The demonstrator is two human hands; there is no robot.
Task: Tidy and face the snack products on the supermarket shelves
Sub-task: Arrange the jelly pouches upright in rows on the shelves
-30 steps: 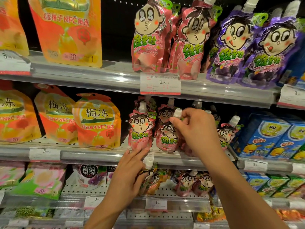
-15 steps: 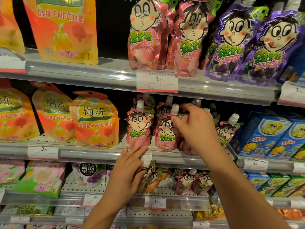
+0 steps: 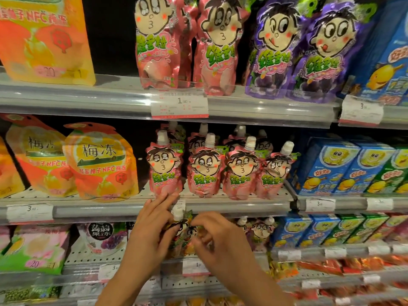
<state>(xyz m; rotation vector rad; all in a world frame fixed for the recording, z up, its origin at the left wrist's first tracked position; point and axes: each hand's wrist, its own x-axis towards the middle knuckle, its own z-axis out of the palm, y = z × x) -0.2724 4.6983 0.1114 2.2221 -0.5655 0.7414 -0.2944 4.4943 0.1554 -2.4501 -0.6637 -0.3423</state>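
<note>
Several small pink spout pouches (image 3: 205,171) with a cartoon face stand upright in a row on the middle shelf (image 3: 231,207). On the shelf below stand orange spout pouches (image 3: 180,226), mostly hidden behind my hands. My left hand (image 3: 152,230) holds one of them from the left, its forefinger reaching up to the middle shelf's rail. My right hand (image 3: 217,237) pinches the top of an orange pouch from the right with curled fingers. More pink pouches (image 3: 258,230) stand just to the right of it.
Large pink (image 3: 159,43) and purple pouches (image 3: 284,51) fill the top shelf. Orange jelly bags (image 3: 99,162) stand at middle left, blue and green cartons (image 3: 344,166) at right. A price tag (image 3: 179,102) hangs from the top rail. Lower shelves hold more bags and cartons.
My right hand let go of a pink pouch on the middle shelf and dropped to the orange pouches on the shelf below. My left hand stayed at those pouches.
</note>
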